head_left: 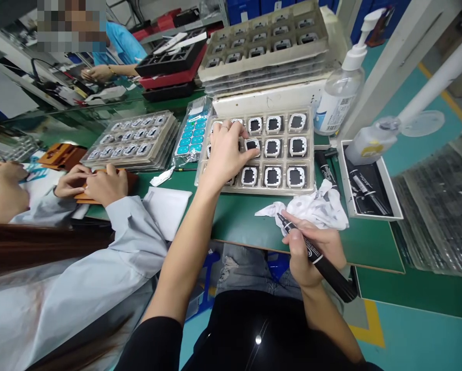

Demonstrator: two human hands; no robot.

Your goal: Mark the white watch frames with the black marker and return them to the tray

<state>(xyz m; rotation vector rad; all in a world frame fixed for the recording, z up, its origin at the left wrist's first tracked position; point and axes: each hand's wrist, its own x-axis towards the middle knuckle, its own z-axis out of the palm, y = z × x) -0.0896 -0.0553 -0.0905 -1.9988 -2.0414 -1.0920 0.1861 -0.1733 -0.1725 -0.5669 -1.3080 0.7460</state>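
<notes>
My left hand (228, 152) reaches over a clear plastic tray (254, 189) of small white-rimmed, black-centred frames. Its thumb lies at the edge of one frame (252, 146), apart from the index finger, and the palm hides several pockets on the tray's left side. Nothing is seen lifted out in this hand. In my right hand (312, 247) is a black marker pen (331, 273), held slantwise with its bare tip pointing up and left. That tip is near a crumpled spotted tissue (316, 208) at the tray's front right.
Behind the tray rises a stack of filled trays (262, 62). A pump bottle (339, 98) and a white box (370, 206) with markers stand right. To the left are another tray stack (132, 139), a turquoise sticker pack (192, 131), a white cloth (167, 208) and a co-worker's hands (105, 185).
</notes>
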